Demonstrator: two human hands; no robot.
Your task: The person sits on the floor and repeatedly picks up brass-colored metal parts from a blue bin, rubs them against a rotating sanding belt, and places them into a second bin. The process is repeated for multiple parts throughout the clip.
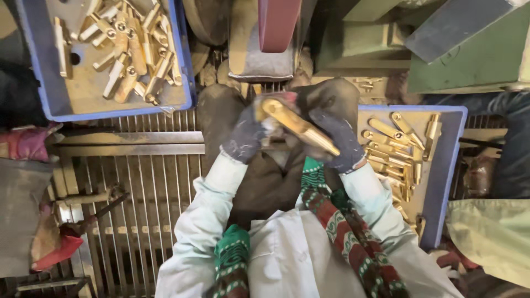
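Both my hands wear dark, dusty gloves. Between them I hold a long shiny brass piece, tilted from upper left down to lower right, in front of my chest. My left hand grips its upper end near a reddish rag-like bit. My right hand holds its lower end. Straight ahead of the piece stands a machine with a dark red sanding belt.
A blue crate at the upper left holds several dull brass parts. A second blue tray on my right holds several polished brass parts. A metal grate floor lies below. A green machine body stands at the upper right.
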